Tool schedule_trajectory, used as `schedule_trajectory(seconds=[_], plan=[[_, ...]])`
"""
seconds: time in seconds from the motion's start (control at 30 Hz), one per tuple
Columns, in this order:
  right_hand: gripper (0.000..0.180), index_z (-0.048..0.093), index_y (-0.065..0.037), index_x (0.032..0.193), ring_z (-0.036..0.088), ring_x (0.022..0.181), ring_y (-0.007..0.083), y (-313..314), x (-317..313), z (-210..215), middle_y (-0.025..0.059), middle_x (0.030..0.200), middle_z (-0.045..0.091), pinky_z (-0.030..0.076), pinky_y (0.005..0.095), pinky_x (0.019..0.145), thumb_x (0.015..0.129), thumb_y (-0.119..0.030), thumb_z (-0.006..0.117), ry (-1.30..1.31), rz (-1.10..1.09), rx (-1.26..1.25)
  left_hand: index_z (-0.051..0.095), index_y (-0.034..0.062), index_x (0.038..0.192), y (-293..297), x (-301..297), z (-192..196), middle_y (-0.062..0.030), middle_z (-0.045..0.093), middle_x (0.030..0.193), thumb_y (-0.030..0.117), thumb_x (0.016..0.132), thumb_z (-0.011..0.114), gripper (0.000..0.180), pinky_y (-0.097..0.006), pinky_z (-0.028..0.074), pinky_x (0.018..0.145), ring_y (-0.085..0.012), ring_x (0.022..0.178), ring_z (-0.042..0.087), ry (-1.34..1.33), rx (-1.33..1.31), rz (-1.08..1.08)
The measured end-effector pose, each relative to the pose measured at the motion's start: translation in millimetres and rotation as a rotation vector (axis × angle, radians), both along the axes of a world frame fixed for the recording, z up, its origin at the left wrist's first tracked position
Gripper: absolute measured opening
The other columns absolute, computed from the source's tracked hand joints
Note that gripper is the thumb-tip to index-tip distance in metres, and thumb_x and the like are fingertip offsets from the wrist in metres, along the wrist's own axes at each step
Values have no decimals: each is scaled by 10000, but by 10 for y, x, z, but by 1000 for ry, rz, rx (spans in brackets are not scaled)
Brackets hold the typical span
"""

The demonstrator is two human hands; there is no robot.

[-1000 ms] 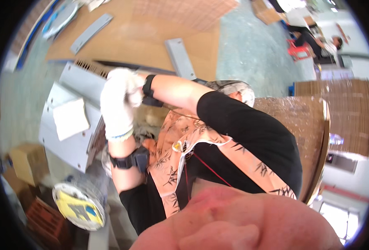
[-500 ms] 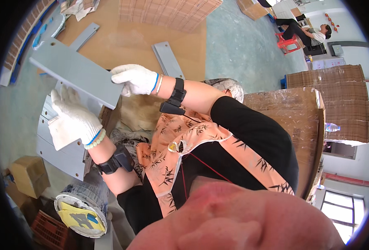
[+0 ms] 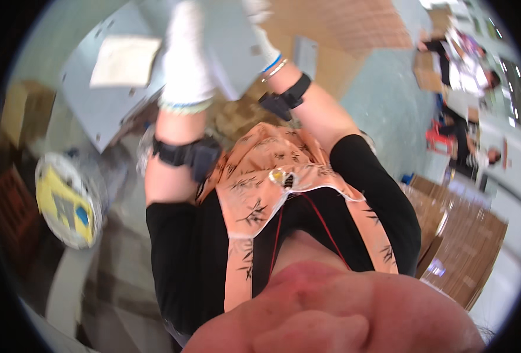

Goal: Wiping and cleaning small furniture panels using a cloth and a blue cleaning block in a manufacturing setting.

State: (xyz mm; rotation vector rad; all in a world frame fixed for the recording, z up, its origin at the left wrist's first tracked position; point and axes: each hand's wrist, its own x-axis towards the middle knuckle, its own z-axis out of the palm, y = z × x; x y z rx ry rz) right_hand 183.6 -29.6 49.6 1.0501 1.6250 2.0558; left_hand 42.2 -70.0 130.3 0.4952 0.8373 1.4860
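Nearest the camera, the person's black sleeves and an orange patterned vest fill the lower frame, with a black strap on each forearm. Beyond these, the left hand (image 3: 187, 65), in a white work glove with a green-edged cuff, is laid against the grey metal panel (image 3: 225, 53); its fingers run out of the top of the frame, so how firmly they close on it cannot be told. The right hand (image 3: 260, 26), also gloved, with a blue cuff band, meets the same panel at its right side and is mostly cut off, so its grasp is likewise unclear, though it probably supports the edge. Against half a second ago, the panel now sits much closer and higher, both arms raised toward it rather than spread across it, which suggests it is being lifted off the stack. Further left lie a larger grey metal sheet (image 3: 104, 109) carrying a white paper (image 3: 125, 59), and a yellow-and-white bundle (image 3: 66, 200) on the floor. Far right, cardboard stacks (image 3: 466, 247) stand, with other people beyond.
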Motion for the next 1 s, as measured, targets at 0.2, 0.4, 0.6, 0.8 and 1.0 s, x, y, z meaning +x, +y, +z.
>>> schedule_trajectory(seconds=[0.2, 0.4, 0.6, 0.8, 1.0], plan=[[366, 589, -47, 1199, 558, 1135, 276, -282, -782, 463, 129, 1199, 617, 462, 414, 928, 944, -309, 573, 1322, 694, -1133, 299, -6, 1481, -117, -25, 53, -186, 509, 1335, 459, 1010, 461, 681, -425, 492, 981, -289, 1098, 585, -200, 285, -362], [379, 645, -12, 1082, 557, 1168, 383, 59, -1362, 63, 218, 1162, 637, 414, 446, 1021, 905, -347, 626, 1185, 669, -1358, 301, 18, 1487, -51, 77, 177, -178, 515, 1325, 437, 1007, 478, 662, -422, 493, 976, -281, 1064, 590, -205, 360, -429], [330, 628, 9, 1124, 558, 1159, 333, -63, -1252, 286, 187, 1155, 636, 408, 420, 1024, 934, -258, 591, 1261, 709, -1269, 307, 25, 1485, -47, -23, 194, -177, 524, 1311, 442, 997, 495, 669, -430, 493, 978, -286, 1048, 596, -241, 358, -429], [289, 611, 31, 1165, 558, 1149, 283, -415, -687, 869, 157, 1149, 635, 403, 395, 1027, 963, -169, 556, 1482, 459, -780, 309, 20, 1482, -81, -58, 223, -181, 527, 1306, 459, 990, 502, 688, -439, 491, 982, -295, 1053, 598, -312, 360, -434], [266, 627, 1, 1143, 616, 1045, 242, -410, -255, 1139, 118, 1117, 667, 469, 359, 910, 951, -175, 576, 1543, 750, -786, 311, 14, 1480, -57, -91, 304, -184, 531, 1301, 477, 982, 508, 708, -448, 490, 987, -304, 1058, 601, -527, 369, -449]])
